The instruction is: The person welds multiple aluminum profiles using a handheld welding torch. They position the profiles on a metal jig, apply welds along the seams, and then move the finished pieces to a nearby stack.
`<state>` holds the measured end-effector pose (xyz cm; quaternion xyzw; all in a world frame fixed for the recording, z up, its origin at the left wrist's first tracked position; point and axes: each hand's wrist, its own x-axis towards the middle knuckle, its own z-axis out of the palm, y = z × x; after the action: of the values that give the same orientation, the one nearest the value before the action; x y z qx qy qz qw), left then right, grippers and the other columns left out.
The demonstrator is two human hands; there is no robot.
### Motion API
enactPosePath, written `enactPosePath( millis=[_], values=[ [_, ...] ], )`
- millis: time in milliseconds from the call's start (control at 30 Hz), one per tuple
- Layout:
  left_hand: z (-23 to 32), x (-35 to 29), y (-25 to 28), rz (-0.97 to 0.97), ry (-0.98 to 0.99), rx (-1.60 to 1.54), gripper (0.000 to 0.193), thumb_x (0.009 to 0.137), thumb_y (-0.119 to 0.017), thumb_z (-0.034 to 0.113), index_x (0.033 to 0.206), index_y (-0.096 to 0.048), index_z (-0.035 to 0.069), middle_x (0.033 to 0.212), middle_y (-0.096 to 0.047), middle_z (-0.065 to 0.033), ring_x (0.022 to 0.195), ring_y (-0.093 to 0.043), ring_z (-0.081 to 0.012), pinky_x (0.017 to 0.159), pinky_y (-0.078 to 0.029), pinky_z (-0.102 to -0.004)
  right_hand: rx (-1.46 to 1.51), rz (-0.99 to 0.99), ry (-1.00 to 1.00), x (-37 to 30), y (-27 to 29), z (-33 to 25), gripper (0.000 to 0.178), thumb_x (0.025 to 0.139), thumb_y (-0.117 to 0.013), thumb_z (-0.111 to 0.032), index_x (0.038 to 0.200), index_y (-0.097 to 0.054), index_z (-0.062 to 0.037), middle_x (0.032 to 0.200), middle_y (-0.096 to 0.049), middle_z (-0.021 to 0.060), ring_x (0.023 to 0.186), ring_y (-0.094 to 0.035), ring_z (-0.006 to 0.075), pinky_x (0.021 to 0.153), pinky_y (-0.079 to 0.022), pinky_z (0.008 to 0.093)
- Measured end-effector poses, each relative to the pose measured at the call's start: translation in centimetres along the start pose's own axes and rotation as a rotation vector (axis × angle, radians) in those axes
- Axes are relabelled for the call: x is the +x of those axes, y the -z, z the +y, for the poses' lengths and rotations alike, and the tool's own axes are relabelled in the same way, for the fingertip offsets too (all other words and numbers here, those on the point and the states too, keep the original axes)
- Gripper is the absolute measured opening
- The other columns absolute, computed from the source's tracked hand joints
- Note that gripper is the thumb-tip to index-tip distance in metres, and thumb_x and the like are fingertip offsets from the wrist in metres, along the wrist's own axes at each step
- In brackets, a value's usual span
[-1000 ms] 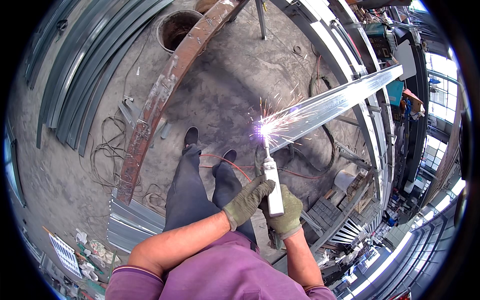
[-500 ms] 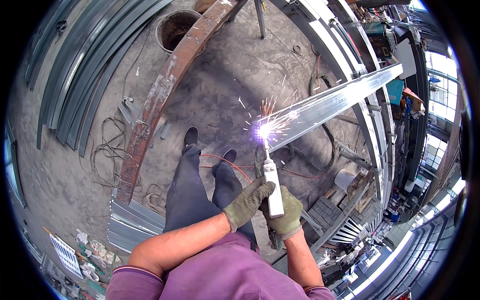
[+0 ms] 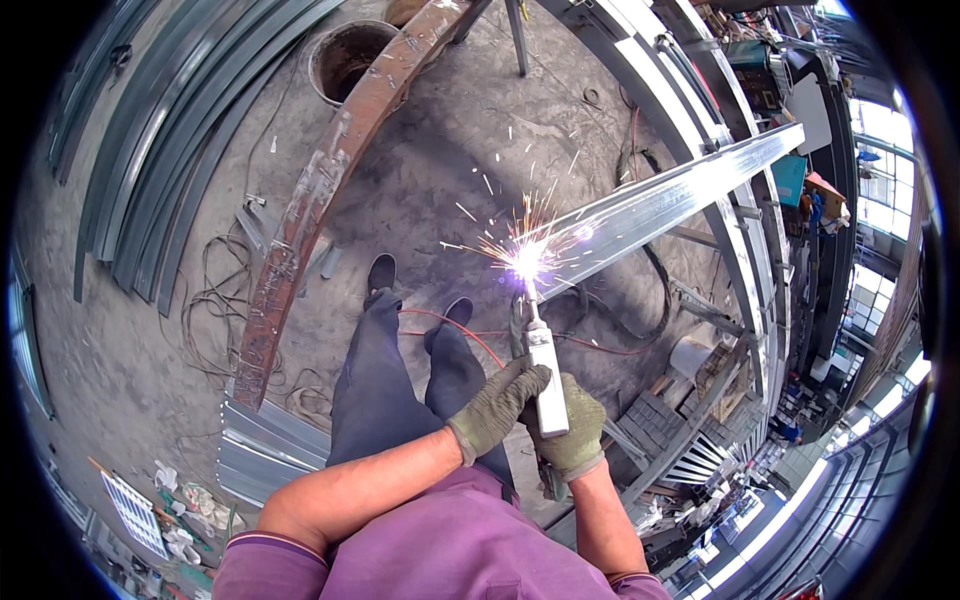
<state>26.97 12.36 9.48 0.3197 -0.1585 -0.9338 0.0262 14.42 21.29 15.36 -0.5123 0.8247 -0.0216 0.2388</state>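
Observation:
In both gloved hands I hold a white, box-shaped laser torch (image 3: 547, 385), its thin nozzle pointing away from me. My left hand (image 3: 497, 408), in an olive-green glove, is closed on the torch's left side. My right hand (image 3: 572, 428), gloved alike, wraps round its lower end from the right. The nozzle tip meets the near end of a long silvery metal profile (image 3: 680, 204). A bright white-violet glare (image 3: 527, 262) with orange sparks hides the exact contact spot. The profile slants up to the right, across a steel frame (image 3: 735, 235).
A rusty beam (image 3: 325, 190) runs along my left, beside a round metal drum (image 3: 345, 65). Several long grey profiles (image 3: 170, 130) lie farther left. A red hose (image 3: 470, 329) crosses the floor near my feet; dark cables (image 3: 650, 300) coil under the profile. Stacked grey blocks (image 3: 655, 430) lie at right.
The sparks have changed shape and now reach farther to the left, with a second small glow on the profile's edge. My hands and the torch have hardly moved.

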Motion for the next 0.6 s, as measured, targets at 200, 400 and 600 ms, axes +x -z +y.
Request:
enactPosePath(
  millis=[200,400,600],
  values=[
    [-0.6,0.1,0.3,-0.008,0.017,-0.009,0.046,0.114,-0.06,0.043,0.145,-0.063,0.009,0.122,-0.071,-0.0011,0.111,-0.066,-0.0107,0.096,-0.055,-0.0296,0.009,0.016,0.03,-0.2,0.1,0.1,0.034,0.088,-0.086,-0.036,0.102,-0.071,-0.0093,0.085,-0.064,0.0092,0.069,-0.069,0.0322,0.058,-0.053,0.0443],
    [-0.1,-0.3,-0.1,-0.009,0.014,0.002,0.046,0.114,-0.058,0.044,0.145,-0.063,0.009,0.124,-0.072,-0.0031,0.113,-0.068,-0.0132,0.097,-0.055,-0.0316,-0.008,0.017,0.016,-0.5,-0.3,0.3,0.037,0.087,-0.087,-0.038,0.103,-0.071,-0.0092,0.084,-0.064,0.0099,0.068,-0.069,0.0322,0.057,-0.053,0.0444],
    [-0.4,-0.3,-0.2,-0.008,0.033,-0.008,0.048,0.114,-0.059,0.045,0.146,-0.063,0.009,0.124,-0.072,-0.0036,0.113,-0.068,-0.0139,0.097,-0.056,-0.0321,-0.039,-0.019,0.0,-1.0,-0.5,0.6,0.038,0.087,-0.087,-0.04,0.102,-0.072,-0.0092,0.084,-0.064,0.0104,0.067,-0.068,0.0322,0.057,-0.053,0.0445]
  ],
)
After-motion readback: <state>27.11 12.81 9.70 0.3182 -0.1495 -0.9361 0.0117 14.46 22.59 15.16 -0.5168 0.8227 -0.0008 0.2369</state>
